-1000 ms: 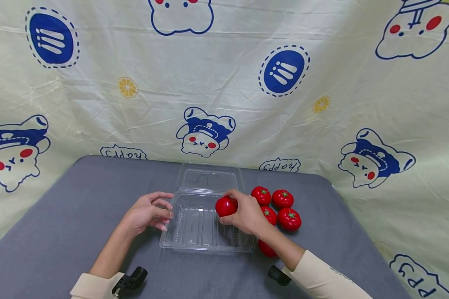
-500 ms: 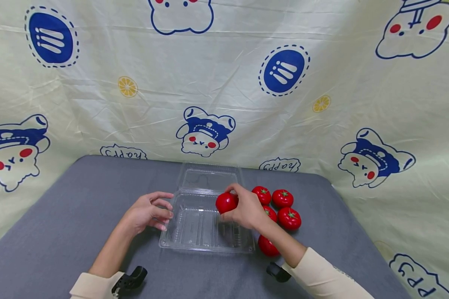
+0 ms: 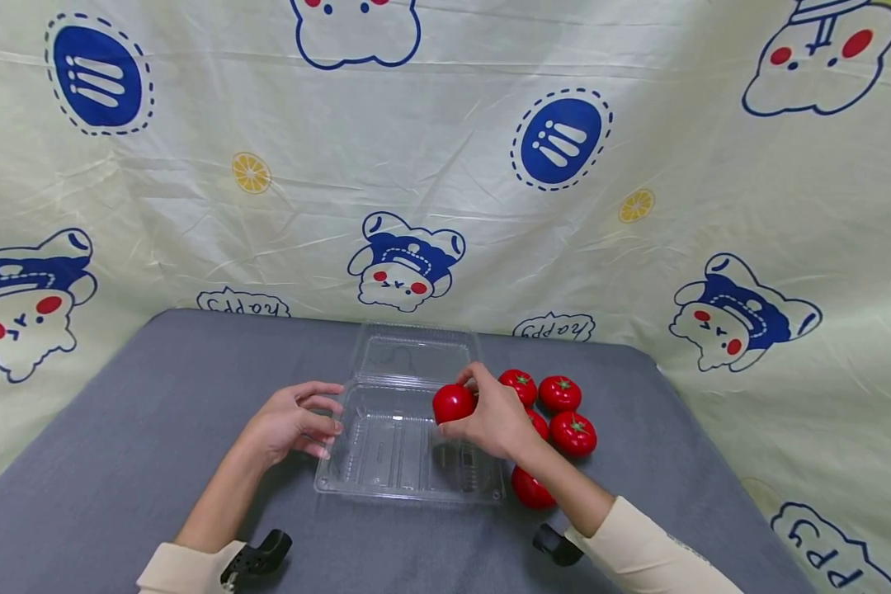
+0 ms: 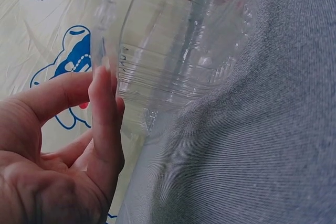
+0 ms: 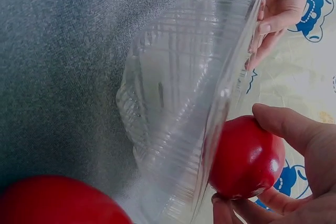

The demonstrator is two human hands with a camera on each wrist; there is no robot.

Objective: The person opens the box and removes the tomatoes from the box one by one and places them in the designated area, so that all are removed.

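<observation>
My right hand (image 3: 490, 417) holds a glossy red tomato (image 3: 453, 404) between thumb and fingers, above the right part of a clear plastic clamshell box (image 3: 386, 495). In the right wrist view the held tomato (image 5: 247, 158) sits at rim height, partly seen through the clear wall. The box lies with its lid (image 3: 416, 351) folded back toward the curtain. At the left rim, my left hand (image 3: 291, 422) rests loosely bent fingers against the outside; the left wrist view shows its thumb (image 4: 107, 124) touching the edge.
Several more tomatoes (image 3: 574, 435) stand grouped right of the box, one of them (image 3: 532, 488) nearer the front and partly behind the right forearm. A grey cloth (image 3: 193, 396) covers the table. A printed curtain (image 3: 445, 148) hangs behind it.
My right hand has lifted the tomato slightly and shifted it a little right. The left hand and the box have stayed in place.
</observation>
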